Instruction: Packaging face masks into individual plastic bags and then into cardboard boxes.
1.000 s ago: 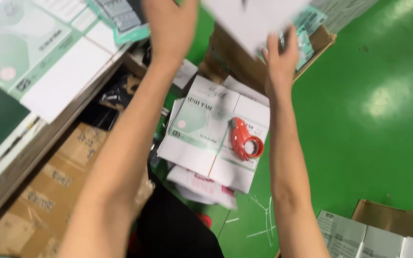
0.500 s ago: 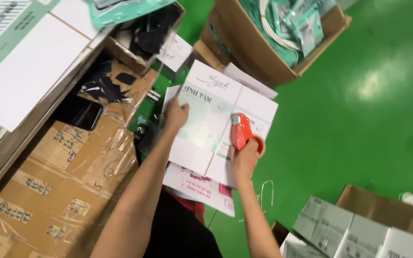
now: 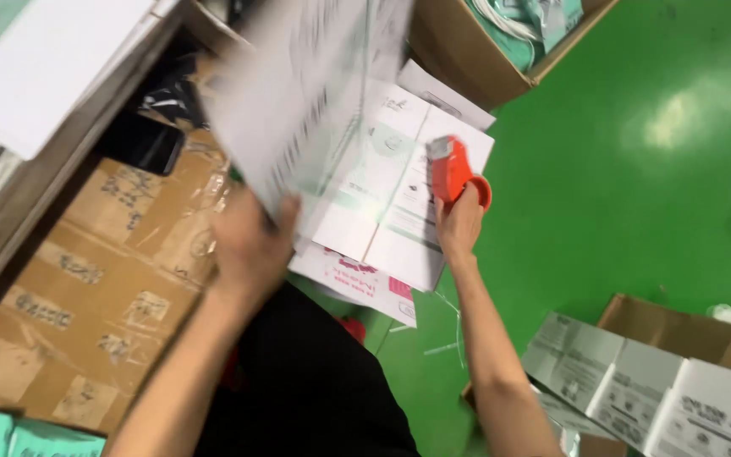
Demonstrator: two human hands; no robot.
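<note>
Hands work over a stack of flat white printed cartons (image 3: 399, 203) lying above the green floor (image 3: 636, 211), seen from the head camera looking down.

The left hand (image 3: 251, 245) is raised with its fingers closed on the lower edge of a blurred white printed cardboard sheet (image 3: 298, 93), which is lifted and tilted above the stack; the blur hides its print and its exact outline. The right hand (image 3: 460, 224) is wrapped around the handle of an orange-red tape dispenser (image 3: 454, 173), which stands on the right part of the top carton, near its right edge. Under the stack a white sheet with pink print (image 3: 357, 283) sticks out toward the person.

To the left, brown taped cardboard boxes (image 3: 86, 279) lie beside the left forearm, and above them runs a wooden table edge (image 3: 52, 178) with a white sheet (image 3: 44, 76) on it. At the top, an open brown cardboard box (image 3: 475, 68) holds pale green packets (image 3: 543, 17). At the lower right, another open brown box (image 3: 721, 338) holds upright white printed cartons (image 3: 636, 389), well apart from the right hand. Pale green packages (image 3: 10, 436) show at the lower left corner.
</note>
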